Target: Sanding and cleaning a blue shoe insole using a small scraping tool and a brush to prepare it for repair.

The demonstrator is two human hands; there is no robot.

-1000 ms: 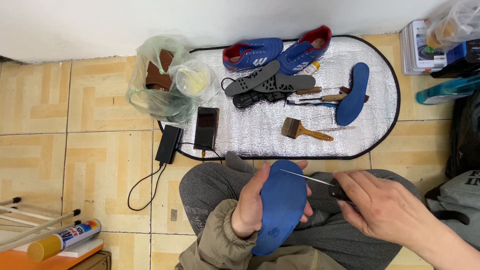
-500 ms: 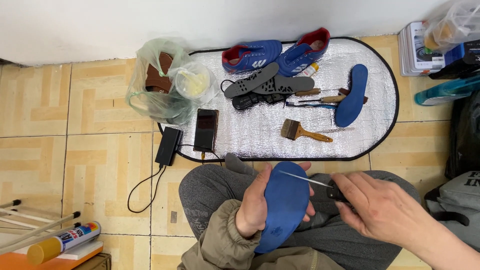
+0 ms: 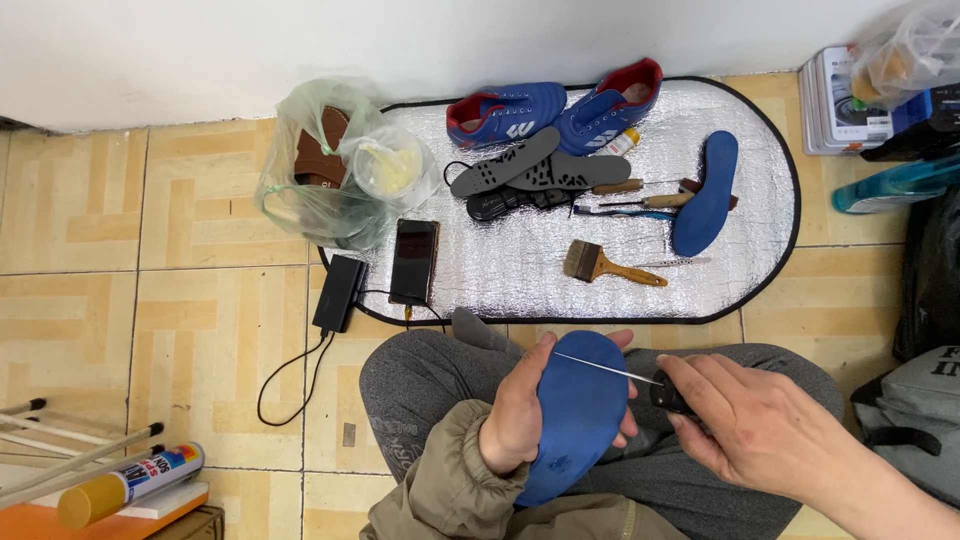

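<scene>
Left hand [image 3: 515,420] fingers grip a blue insole [image 3: 580,420] (smooth, curved) — right hand [image 3: 760,430] fingers clasp a thin awl [image 3: 620,371].

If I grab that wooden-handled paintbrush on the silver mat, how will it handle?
The paintbrush is probably light and stiff: a slim wooden handle with a short bristle head. Lying flat on the foil mat, it looks unlikely to roll, though it may slide on that smooth surface. The bristles would likely flex if pressed.

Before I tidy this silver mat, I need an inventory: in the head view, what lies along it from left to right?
Plastic bag → power bank → phone → grey insoles → paintbrush → blue insole.
</scene>
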